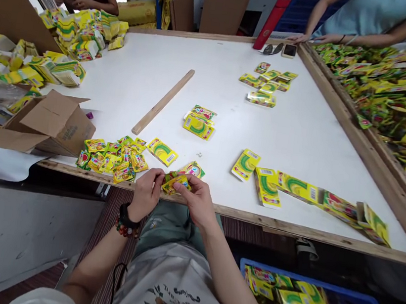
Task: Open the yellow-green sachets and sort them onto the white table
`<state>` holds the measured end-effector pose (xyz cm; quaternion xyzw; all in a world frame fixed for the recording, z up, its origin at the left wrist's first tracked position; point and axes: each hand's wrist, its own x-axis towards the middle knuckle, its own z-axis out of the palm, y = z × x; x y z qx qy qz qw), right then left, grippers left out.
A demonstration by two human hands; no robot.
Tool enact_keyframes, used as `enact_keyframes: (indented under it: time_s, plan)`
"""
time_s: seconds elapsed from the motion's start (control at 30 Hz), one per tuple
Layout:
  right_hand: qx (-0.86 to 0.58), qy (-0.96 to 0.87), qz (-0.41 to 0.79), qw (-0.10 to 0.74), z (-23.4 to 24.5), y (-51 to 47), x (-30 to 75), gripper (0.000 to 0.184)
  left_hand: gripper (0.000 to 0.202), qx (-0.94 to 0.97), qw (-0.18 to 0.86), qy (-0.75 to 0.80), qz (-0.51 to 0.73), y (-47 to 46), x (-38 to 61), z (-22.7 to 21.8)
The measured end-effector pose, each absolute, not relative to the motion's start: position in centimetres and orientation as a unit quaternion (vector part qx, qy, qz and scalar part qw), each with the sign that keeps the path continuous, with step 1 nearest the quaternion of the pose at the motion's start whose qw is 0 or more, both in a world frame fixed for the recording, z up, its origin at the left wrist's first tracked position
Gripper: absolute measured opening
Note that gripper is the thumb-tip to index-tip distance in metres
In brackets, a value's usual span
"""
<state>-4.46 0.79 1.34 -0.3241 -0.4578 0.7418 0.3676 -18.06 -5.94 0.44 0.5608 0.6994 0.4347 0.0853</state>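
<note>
At the table's near edge, my left hand (148, 190) and my right hand (199, 200) are close together, with fingers pinched on small yellow-green sachets (170, 185). How many sachets there are I cannot tell, since fingers cover part of them. A loose pile of similar sachets (122, 156) lies left of my left hand. Just beyond my fingers is a small printed box (192, 168), and a yellow box (162, 151) lies flat to its left. More yellow boxes (246, 164) form a rough row to the right.
An opened carton (57, 120) stands left, below stacks of flat yellow boxes (67, 72). A wooden stick (164, 101) crosses the white table (226, 85). A blue crate (367, 296) of filled boxes sits lower right. A wooden rim (368, 144) borders heaped sachets. Two people stand across.
</note>
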Motion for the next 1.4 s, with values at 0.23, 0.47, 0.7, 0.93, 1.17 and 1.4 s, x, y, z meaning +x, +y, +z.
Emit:
enact_keyframes:
  time_s: [0.23,0.47,0.7,0.93,1.17,1.4]
  plan:
    - [-0.336,-0.482,0.718,0.372,1.9,0.7,-3.7,0.024,0.019,0.542,0.203,0.677,0.455,-5.4,-16.4,1.1]
    - [-0.358,-0.397,0.779,0.328,1.3,1.5,-1.6,0.039,0.028,0.537,0.186,0.735,0.369,-3.4,-18.8,1.0]
    - [-0.359,-0.434,0.732,0.384,1.2,2.3,-0.2,0.027,0.03,0.436,0.098,0.875,0.188,3.3,-26.9,0.8]
    - [-0.388,-0.362,0.724,0.441,1.1,2.0,0.1,0.029,0.02,0.54,0.152,0.772,0.298,3.9,-25.0,1.6]
    - [-0.403,-0.284,0.732,0.47,1.2,2.2,0.5,0.036,0.015,0.519,0.312,0.544,0.581,0.7,-20.2,3.0]
    - [-0.395,-0.321,0.604,0.613,3.1,2.0,-0.9,0.021,0.041,0.625,0.247,0.593,0.443,-1.4,-16.6,3.9]
